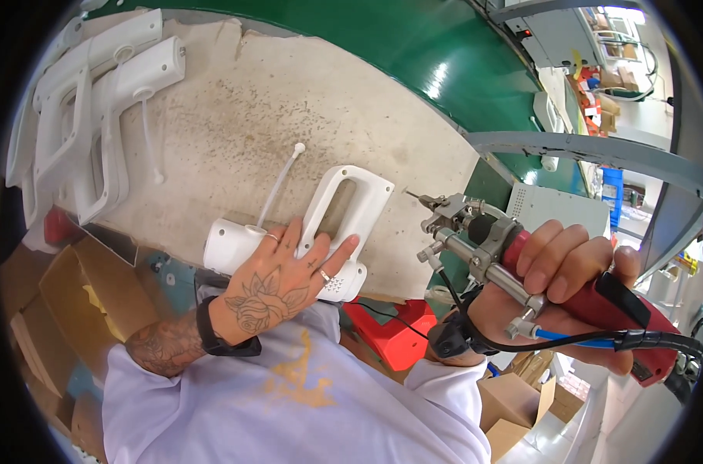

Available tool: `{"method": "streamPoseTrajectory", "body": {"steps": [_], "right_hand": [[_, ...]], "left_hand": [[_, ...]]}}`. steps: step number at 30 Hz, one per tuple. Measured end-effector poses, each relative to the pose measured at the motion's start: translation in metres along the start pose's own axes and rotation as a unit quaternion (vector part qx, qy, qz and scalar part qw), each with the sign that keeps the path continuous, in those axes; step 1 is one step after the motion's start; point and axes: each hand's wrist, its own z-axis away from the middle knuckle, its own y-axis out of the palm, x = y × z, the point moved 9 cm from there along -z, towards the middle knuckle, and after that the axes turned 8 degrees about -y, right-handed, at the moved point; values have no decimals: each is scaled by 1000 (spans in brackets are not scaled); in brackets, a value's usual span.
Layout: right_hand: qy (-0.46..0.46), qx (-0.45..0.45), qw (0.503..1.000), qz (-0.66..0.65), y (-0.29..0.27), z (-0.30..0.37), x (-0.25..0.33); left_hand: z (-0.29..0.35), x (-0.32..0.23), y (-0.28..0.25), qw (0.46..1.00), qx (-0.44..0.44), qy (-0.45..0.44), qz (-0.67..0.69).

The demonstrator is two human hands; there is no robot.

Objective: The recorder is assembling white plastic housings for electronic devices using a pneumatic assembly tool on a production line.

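Note:
My left hand (278,282) lies palm down on a white plastic housing (367,193) with a looped handle, its fingers spread across the body and the handle's base. A thin white tube (278,185) with a knobbed end sticks out of the housing onto the worktop. Raised to the right, my right hand (560,271) is closed around a red power screwdriver (514,251) with a metal head, a blue air line and a black cable. Its thin bit points left toward the handle's upper corner, apart from it. My left palm hides part of the housing.
Several similar white housings (96,100) are piled at the far left of the cardboard-covered worktop (235,100). Cardboard boxes (104,294) stand below left, with another box (514,402) at lower right. A red object (398,332) lies below the edge. A grey metal bar (583,143) crosses the right side.

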Motion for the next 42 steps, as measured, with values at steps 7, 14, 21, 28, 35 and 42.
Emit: {"method": "streamPoseTrajectory", "body": {"steps": [7, 14, 21, 28, 35, 42], "right_hand": [[57, 18, 998, 13, 8, 6, -27], [47, -55, 995, 73, 3, 12, -33], [53, -42, 995, 79, -2, 15, -38], [92, -50, 993, 49, -5, 28, -57], [108, -92, 989, 34, -11, 36, -73], [-11, -44, 999, 23, 36, -5, -7]], "left_hand": [[2, 2, 7, 999, 10, -25, 19], [0, 2, 5, 1000, 6, -22, 18], [-1, 2, 6, 999, 1, -27, 26], [-3, 1, 7, 1000, -1, -22, 3], [-2, 1, 4, 1000, 1, -2, 10], [3, 4, 0, 998, 35, -35, 39]]}}
